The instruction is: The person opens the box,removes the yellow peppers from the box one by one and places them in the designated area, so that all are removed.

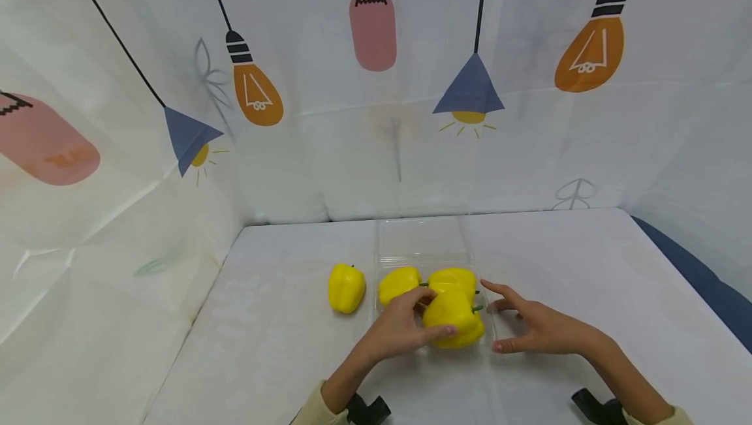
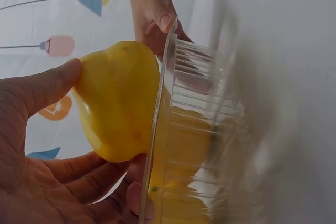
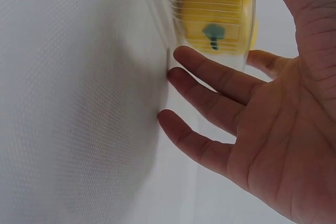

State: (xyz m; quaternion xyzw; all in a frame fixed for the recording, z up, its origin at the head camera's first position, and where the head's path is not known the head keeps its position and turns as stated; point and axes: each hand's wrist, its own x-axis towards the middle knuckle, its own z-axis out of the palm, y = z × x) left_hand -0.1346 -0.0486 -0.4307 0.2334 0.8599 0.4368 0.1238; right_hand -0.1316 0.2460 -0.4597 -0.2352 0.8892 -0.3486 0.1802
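Pointing crosswise — held pepper [image 1: 449, 324], stem [image 1: 478, 309] right

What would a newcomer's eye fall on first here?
Probably the yellow pepper in the person's left grip, held above a clear container where two more peppers lie. A fourth pepper sits on the white table to the container's left. Behind, printed lamps decorate the white backdrop.

The left hand [image 1: 405, 326] curves its thumb and fingers in a grip over the clear container [image 2: 226, 103], while the right hand [image 1: 537, 328] spreads its fingers beside that container's right edge.
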